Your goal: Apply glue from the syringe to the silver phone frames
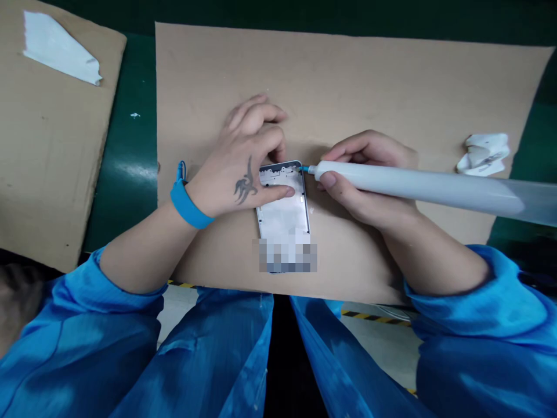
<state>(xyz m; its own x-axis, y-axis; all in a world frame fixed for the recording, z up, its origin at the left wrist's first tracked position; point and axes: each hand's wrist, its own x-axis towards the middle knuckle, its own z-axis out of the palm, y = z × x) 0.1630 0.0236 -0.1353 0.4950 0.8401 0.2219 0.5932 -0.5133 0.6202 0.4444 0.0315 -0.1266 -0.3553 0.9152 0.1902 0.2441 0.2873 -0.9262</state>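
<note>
- My left hand [237,159], with a dark tattoo [245,183] on its back, grips a rectangular silver-and-white metal phone frame [282,203]. My fingers [265,119] curl together over the frame's top edge, and my thumb [276,193] lies across its face.
- The phone frame lies flat near the middle of a large tan cardboard sheet [348,87]. Its lower end is pixelated, so I cannot make out the detail there.
- My right hand [369,180], at 3 o'clock from the frame, has its fingers and thumb clamped around a long translucent white dispensing syringe [413,186].
- The syringe's thin blue tip [306,169] meets the frame's 1 o'clock corner.
- A bright blue wristband [185,201] circles my left wrist, and blue sleeves [78,342] cover my forearms.
- Crumpled white tape [483,154] lies at 3 o'clock on the sheet.
- At 9 o'clock, beyond a green workbench [128,174], lies another tan cardboard sheet [52,145] with a white paper strip [58,46].
</note>
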